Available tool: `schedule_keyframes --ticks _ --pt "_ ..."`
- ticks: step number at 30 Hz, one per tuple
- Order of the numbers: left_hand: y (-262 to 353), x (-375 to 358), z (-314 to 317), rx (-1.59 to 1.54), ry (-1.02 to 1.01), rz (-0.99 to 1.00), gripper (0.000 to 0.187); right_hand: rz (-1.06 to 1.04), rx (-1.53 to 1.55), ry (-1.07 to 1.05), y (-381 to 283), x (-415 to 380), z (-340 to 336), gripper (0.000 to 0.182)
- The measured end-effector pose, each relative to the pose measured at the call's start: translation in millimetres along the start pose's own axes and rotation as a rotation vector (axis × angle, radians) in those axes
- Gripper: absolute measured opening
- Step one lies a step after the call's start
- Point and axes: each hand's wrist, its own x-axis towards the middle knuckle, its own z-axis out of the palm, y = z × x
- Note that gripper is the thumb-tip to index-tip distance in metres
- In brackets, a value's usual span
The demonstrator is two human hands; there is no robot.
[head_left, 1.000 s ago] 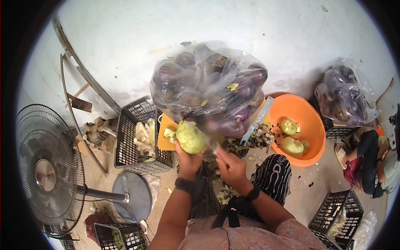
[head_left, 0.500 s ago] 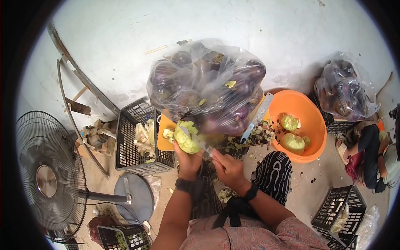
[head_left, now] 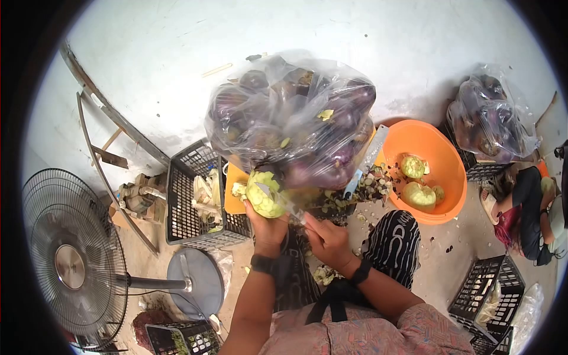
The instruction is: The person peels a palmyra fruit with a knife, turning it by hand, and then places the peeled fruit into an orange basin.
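In my left hand [head_left: 268,228] rests a round, pale green peeled vegetable [head_left: 264,199], palm under it and fingers round its lower side. My right hand [head_left: 329,239] grips the handle of a knife [head_left: 284,204]. The blade lies against the right side of the vegetable. Just beyond both hands is a clear plastic bag [head_left: 296,118] of large purple vegetables, resting on a yellow surface [head_left: 235,195]. To the right, a wide blade with a blue handle [head_left: 353,184] lies beside dark and green peelings [head_left: 376,183].
An orange basin [head_left: 452,177] at right holds several peeled vegetables. A black crate [head_left: 183,228] with pale scraps stands left, near a floor fan [head_left: 71,266]. Another bag of purple vegetables [head_left: 491,121] sits at far right, beside another person's leg [head_left: 525,207]. A crate [head_left: 491,284] stands lower right.
The whole view has shifted slightly. The knife blade is at nearly the same place on the vegetable, and both hands keep their hold.
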Motion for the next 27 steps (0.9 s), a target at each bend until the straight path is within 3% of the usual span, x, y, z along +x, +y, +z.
schedule_keyframes --ticks 2,8,27 --pt "-2 2 -2 0.068 0.106 0.019 0.07 0.002 -0.032 -0.019 -1 -1 -3 0.04" --pt "-2 1 -3 -0.005 0.003 0.025 0.068 0.0 -0.066 -0.051 -1 -3 -6 0.041" --pt "1 1 -3 0.017 0.096 0.013 0.069 0.062 0.002 0.024 2 -1 10 0.038"
